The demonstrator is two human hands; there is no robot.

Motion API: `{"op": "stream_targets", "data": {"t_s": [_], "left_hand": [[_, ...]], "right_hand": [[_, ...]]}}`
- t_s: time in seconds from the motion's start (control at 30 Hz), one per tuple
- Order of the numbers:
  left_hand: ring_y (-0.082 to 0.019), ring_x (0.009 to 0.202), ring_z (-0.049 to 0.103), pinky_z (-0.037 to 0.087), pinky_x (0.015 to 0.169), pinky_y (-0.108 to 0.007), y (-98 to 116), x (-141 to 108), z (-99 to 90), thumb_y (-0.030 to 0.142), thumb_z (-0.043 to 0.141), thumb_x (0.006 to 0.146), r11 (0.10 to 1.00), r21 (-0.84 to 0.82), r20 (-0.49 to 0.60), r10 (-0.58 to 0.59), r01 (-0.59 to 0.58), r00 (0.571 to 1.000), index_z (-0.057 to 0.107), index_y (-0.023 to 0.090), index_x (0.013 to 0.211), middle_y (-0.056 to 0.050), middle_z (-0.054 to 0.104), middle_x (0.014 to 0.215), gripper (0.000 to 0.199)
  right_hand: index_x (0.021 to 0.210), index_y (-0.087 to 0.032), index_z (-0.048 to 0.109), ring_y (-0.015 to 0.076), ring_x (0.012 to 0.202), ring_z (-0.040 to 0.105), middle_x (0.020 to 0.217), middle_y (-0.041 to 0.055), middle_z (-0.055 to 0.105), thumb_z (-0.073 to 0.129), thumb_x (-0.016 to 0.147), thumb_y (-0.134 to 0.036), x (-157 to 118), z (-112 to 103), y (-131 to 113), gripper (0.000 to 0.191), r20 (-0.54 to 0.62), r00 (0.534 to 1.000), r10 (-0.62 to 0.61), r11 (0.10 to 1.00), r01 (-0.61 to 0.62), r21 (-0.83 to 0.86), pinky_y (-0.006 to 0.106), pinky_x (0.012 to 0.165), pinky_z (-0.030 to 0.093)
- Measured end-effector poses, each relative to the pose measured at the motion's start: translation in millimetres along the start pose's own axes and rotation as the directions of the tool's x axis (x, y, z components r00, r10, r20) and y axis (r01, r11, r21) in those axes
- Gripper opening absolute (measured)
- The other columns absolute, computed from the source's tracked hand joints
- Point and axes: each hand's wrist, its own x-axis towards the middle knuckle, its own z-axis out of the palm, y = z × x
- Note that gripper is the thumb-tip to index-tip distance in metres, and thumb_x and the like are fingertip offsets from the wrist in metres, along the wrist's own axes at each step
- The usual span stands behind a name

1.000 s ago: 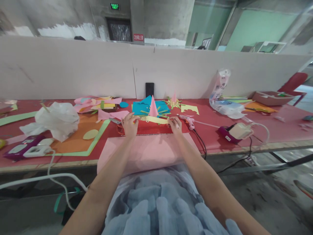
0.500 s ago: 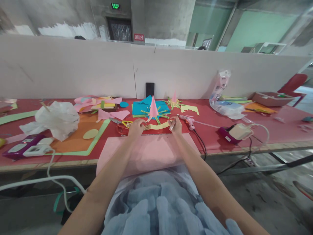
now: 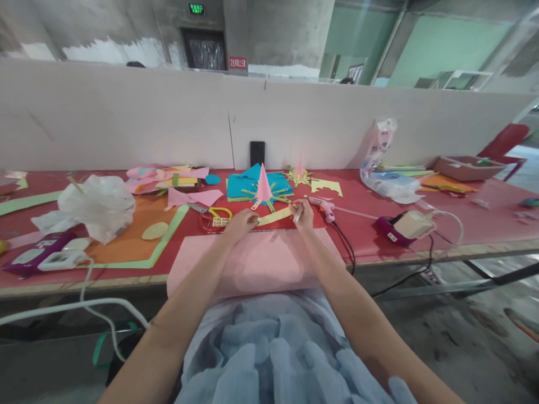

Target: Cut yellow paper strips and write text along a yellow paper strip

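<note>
The left grip (image 3: 243, 223) is closed with its fingertips pinched on the left end of a pale yellow strip (image 3: 274, 215). The right grip (image 3: 303, 213) is clamped on the opposite end of the strip. The strip spans the gap between both grips, rising slightly toward the right grip. A small whitish item (image 3: 298, 213) also shows within the right grip; its type cannot be told. A patterned yellow section (image 3: 220, 221) shows immediately left of the left grip; whether it belongs to the strip cannot be determined.

A pink cone (image 3: 263, 182) stands upright just beyond the strip, between the grips, with narrow green-and-yellow strips radiating from its base. Blue sheets (image 3: 240, 185) lie behind the cone. A second, smaller-looking pink cone (image 3: 300, 166) stands beyond the right grip.

Scissors (image 3: 208, 210) with a yellow handle lie left of the left grip, near the patterned section. A pink glue gun (image 3: 325, 209) rests just right of the right grip, its black cable running toward the near edge of the red desk (image 3: 362, 224). A pink sheet (image 3: 256, 258) lies on the near side of both grips, beneath the forearms.
</note>
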Motion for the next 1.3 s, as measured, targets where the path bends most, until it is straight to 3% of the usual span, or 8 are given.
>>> {"op": "stream_targets", "data": {"t_s": [0.1, 0.23, 0.57, 0.8, 1.17, 1.3], "left_hand": [[-0.019, 0.093, 0.06, 0.047, 0.085, -0.031, 4, -1, -0.3, 0.032, 0.057, 0.081, 1.0, -0.009, 0.011, -0.022, 0.022, 1.0, 0.066, 0.019, 0.094, -0.005, 0.062, 0.101, 0.021], [-0.019, 0.092, 0.06, 0.047, 0.084, -0.031, 7, -2, 0.1, 0.039, 0.055, 0.082, 1.0, 0.014, 0.031, -0.026, 0.025, 0.999, 0.068, 0.019, 0.093, -0.005, 0.059, 0.101, 0.026], [-0.019, 0.093, 0.06, 0.047, 0.086, -0.031, 7, -4, 2.3, 0.045, 0.059, 0.077, 1.0, -0.001, 0.02, -0.006, 0.006, 1.0, 0.065, 0.02, 0.093, -0.005, 0.059, 0.102, 0.03], [-0.02, 0.096, 0.059, 0.046, 0.086, -0.032, 12, -5, 1.1, 0.043, 0.059, 0.077, 0.999, -0.031, 0.011, -0.019, 0.02, 1.0, 0.062, 0.021, 0.092, -0.004, 0.062, 0.101, 0.027], [-0.019, 0.086, 0.062, 0.047, 0.076, -0.03, 9, -4, 1.0, 0.037, 0.063, 0.073, 0.985, -0.102, 0.004, -0.142, 0.142, 0.99, 0.058, 0.022, 0.094, -0.002, 0.066, 0.094, 0.026], [-0.018, 0.079, 0.062, 0.047, 0.073, -0.029, 3, -2, 1.7, 0.037, 0.06, 0.076, 0.984, -0.113, -0.004, -0.139, 0.138, 0.99, 0.059, 0.021, 0.092, -0.001, 0.067, 0.086, 0.024]], "right_hand": [[0.08, -0.021, 0.053, 0.0082, 0.041, 0.049, 0.054, -0.007, 0.051, 0.071, 0.066, -0.043, -4, -1, -4, 0.032, -0.027, 0.999, -0.019, 0.994, 0.016, -0.104, 0.023, 0.042, 0.044], [0.083, -0.021, 0.051, 0.009, 0.04, 0.052, 0.057, -0.0064, 0.055, 0.07, 0.067, -0.045, -4, -2, -6, 0.034, -0.022, 0.999, -0.032, 0.99, 0.029, -0.14, 0.021, 0.038, 0.041], [0.085, -0.022, 0.053, 0.0095, 0.045, 0.053, 0.063, -0.005, 0.058, 0.073, 0.064, -0.04, -7, -1, -12, 0.034, 0.001, 1.0, -0.002, 1.0, 0.002, 0.02, 0.025, 0.045, 0.049], [0.084, -0.022, 0.054, 0.0082, 0.049, 0.051, 0.064, -0.0058, 0.055, 0.075, 0.061, -0.039, -11, 2, -24, 0.035, 0.02, 0.995, 0.099, 0.983, -0.101, 0.151, 0.023, 0.05, 0.049], [0.085, -0.022, 0.054, 0.0065, 0.048, 0.048, 0.063, -0.0065, 0.051, 0.075, 0.061, -0.04, -11, 2, -23, 0.036, 0.068, 0.99, 0.125, 0.975, -0.136, 0.176, 0.02, 0.049, 0.046], [0.085, -0.023, 0.055, 0.0067, 0.048, 0.048, 0.064, -0.0062, 0.051, 0.074, 0.062, -0.041, -11, 2, -22, 0.035, 0.097, 0.989, 0.111, 0.98, -0.126, 0.154, 0.021, 0.049, 0.047]]}}
